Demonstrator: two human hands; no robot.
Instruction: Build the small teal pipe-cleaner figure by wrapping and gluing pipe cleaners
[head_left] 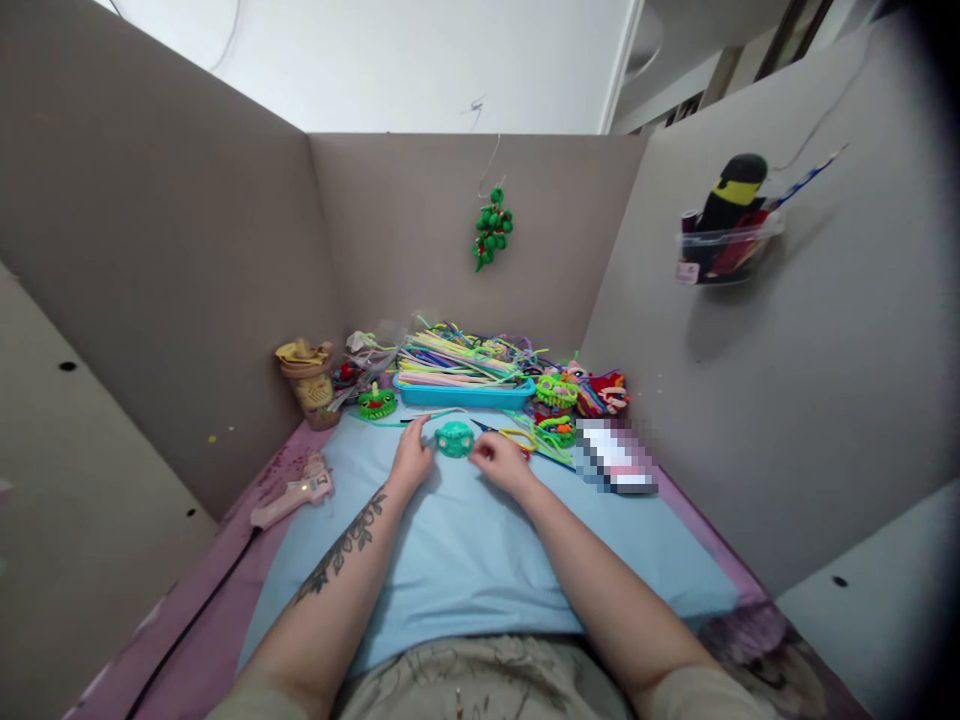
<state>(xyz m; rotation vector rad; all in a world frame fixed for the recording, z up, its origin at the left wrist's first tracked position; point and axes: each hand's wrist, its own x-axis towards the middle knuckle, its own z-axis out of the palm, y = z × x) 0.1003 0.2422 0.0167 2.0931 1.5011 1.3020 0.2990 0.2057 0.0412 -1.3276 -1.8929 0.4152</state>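
Note:
A small teal fuzzy piece (454,440), shaped like an animal head with two round eyes, lies on the light blue cloth between my hands. My left hand (412,455) rests just left of it, its fingers stretched forward and apart. At the piece's right edge, my right hand (501,465) has its fingertips pinched together; whatever is in them, if anything, is too small to make out. Scissors with yellow and red handles (517,438) lie just behind my right hand. A thin pipe cleaner (382,424) stretches across the cloth beyond my left hand.
A blue tray (465,397) heaped with pipe cleaners stands at the back. Left are a green figure (377,403), a cup (309,385) and a pink glue gun (300,492) with a cord. Right are colourful figures (556,392) and a blurred phone-like object (616,457). Grey panels enclose the table.

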